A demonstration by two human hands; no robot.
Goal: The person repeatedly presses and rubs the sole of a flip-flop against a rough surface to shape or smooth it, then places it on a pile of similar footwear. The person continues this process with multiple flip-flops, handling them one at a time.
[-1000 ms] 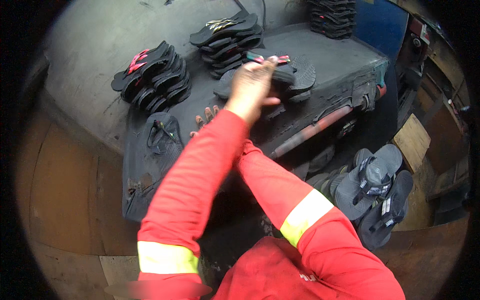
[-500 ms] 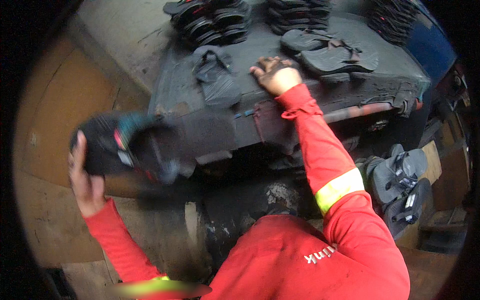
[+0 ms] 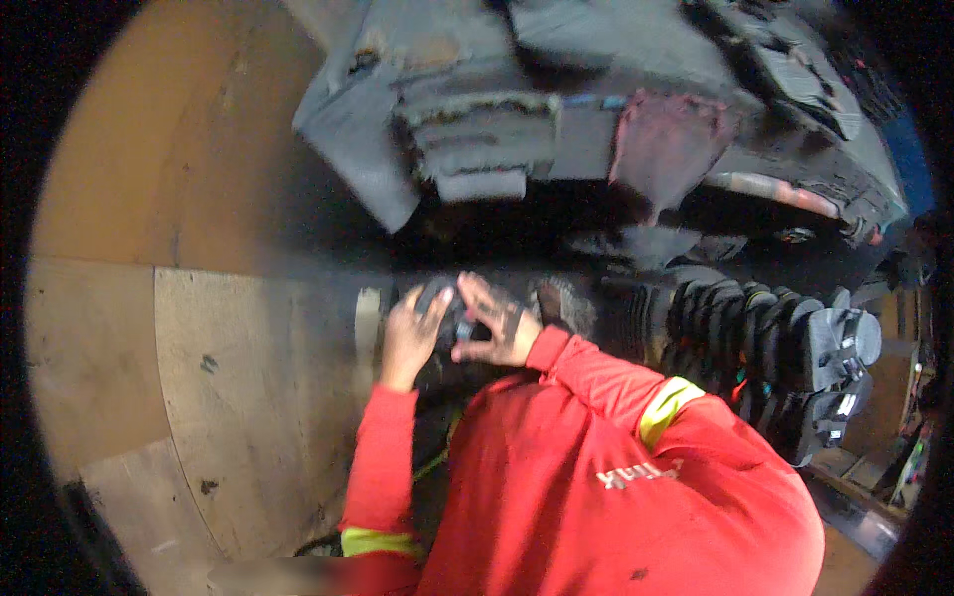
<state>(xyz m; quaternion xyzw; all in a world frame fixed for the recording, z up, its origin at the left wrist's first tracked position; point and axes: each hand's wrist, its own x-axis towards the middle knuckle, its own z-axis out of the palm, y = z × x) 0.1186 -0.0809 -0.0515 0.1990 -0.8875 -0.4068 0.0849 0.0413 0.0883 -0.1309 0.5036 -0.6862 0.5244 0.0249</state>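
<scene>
In front of my body, low beside the dark bench, my left hand (image 3: pixel 407 343) is closed round a black sandal (image 3: pixel 435 296). My right hand (image 3: pixel 502 323) comes at the same sandal from the right, its thumb and fingers curled in around the strap part. Most of the sandal is hidden between my hands and lost in shadow, so its exact pose is hard to tell.
The bench's worn dark edge (image 3: pixel 581 139) runs across above my hands, with a reddish flap (image 3: pixel 666 149) hanging from it. To my right stands a packed row of sandals (image 3: pixel 740 318). Several dark sandals (image 3: pixel 800 74) lie on the bench at far right. Wooden panels (image 3: pixel 238 387) cover the left side.
My left hand has brought the sandal from the far left in toward my body. My right hand has left the bench top and come down to the sandal. The view has shifted downward.
</scene>
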